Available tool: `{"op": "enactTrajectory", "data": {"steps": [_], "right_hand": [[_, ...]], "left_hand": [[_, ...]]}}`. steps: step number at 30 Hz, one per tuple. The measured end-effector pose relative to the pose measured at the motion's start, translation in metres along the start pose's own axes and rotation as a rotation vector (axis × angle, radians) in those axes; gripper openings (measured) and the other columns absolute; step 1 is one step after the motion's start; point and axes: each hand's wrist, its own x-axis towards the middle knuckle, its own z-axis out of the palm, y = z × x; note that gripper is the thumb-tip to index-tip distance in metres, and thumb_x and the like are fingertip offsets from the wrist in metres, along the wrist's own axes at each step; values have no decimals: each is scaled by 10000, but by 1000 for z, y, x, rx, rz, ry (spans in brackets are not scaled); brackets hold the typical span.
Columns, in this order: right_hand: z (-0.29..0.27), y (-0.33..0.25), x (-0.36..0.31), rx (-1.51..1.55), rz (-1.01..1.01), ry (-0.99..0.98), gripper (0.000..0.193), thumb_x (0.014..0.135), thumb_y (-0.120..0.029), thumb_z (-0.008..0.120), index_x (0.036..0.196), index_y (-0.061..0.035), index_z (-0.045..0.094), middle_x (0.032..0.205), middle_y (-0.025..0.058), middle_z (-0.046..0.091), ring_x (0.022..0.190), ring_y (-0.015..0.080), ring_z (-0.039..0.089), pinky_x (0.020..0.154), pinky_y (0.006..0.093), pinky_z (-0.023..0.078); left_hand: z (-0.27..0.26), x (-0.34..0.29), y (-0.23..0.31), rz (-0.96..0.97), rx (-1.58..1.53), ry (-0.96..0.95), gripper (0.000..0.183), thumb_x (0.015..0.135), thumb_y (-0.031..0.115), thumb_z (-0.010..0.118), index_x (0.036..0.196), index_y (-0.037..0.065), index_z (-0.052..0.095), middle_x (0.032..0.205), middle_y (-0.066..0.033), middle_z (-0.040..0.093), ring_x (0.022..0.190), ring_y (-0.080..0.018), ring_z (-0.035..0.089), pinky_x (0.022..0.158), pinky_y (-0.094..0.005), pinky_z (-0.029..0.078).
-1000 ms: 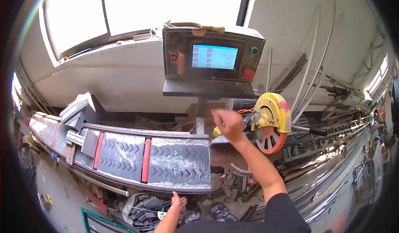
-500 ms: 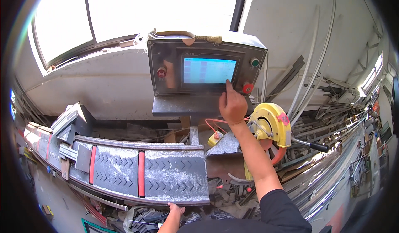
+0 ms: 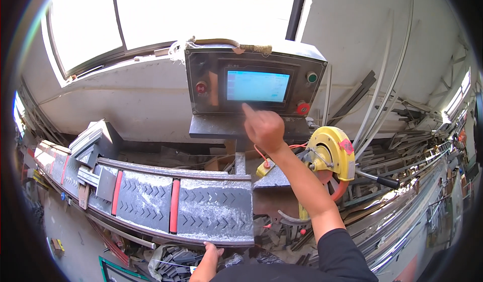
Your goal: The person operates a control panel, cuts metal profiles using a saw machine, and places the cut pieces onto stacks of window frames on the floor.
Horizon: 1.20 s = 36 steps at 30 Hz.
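Observation:
A dark control panel [image 3: 206,103] with a lit touchscreen [image 3: 257,86] stands ahead of me. My right hand [image 3: 265,129] is raised before its lower edge, just below the screen's left part. Its index finger points out while the other fingers curl in, and it holds nothing. My left hand [image 3: 213,250] rests by the front edge of a long grey machine bed [image 3: 214,209], fingers partly apart and touching the rim. White dust covers the bed, which bears rows of dark chevron marks and red cross strips [image 3: 174,206].
A yellow round saw guard [image 3: 332,151] with a black-tipped handle [image 3: 385,181] sits right of my right forearm. Red buttons [image 3: 303,108] and a green button [image 3: 311,76] flank the screen. Long metal profiles [image 3: 402,221] lie piled at right; dark offcuts [image 3: 181,262] lie below the bed.
My right hand has moved left and slightly down, from the screen's lower right corner to below its left part. The screen's picture has changed. My left hand stays at the bed's edge.

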Motion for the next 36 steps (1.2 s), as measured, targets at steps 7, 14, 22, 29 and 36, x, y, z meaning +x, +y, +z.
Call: {"op": "enactTrajectory", "data": {"steps": [7,14,22,29,36], "right_hand": [[23,-9,-9,-100,38,12,511,746,-44,680,1255,-14,649,582,36,483,514,216,513,506,350,455],[28,-9,-10,-228,146,-127,554,779,-77,681,1323,-15,600,618,51,501,540,222,530,527,349,473],[26,-11,-9,-187,194,-98,534,781,-78,686,1311,-87,621,633,51,514,541,232,540,524,359,479],[27,-5,-10,-145,195,-53,548,787,-65,677,1330,-92,606,618,49,509,529,228,534,506,363,464],[20,0,7,-126,130,-50,551,779,-41,662,1326,-64,601,607,62,536,516,234,535,502,362,453]], "left_hand": [[-12,-2,-1,-27,139,31,886,941,755,241,1477,56,329,1452,-198,469,1286,-464,494,1006,-632,423],[-21,-2,-8,47,216,-24,885,940,756,241,1453,43,342,1388,-208,521,1198,-466,569,928,-597,488],[-27,-10,-6,42,207,-73,929,915,787,246,1466,42,319,1414,-250,501,1219,-456,559,944,-577,480],[-30,-18,-2,68,203,-82,937,909,788,277,1481,45,301,1412,-288,493,1239,-440,552,941,-571,486],[-29,-18,-2,46,181,-68,881,919,765,307,1454,68,371,1402,-249,516,1238,-433,555,964,-598,456]]}}
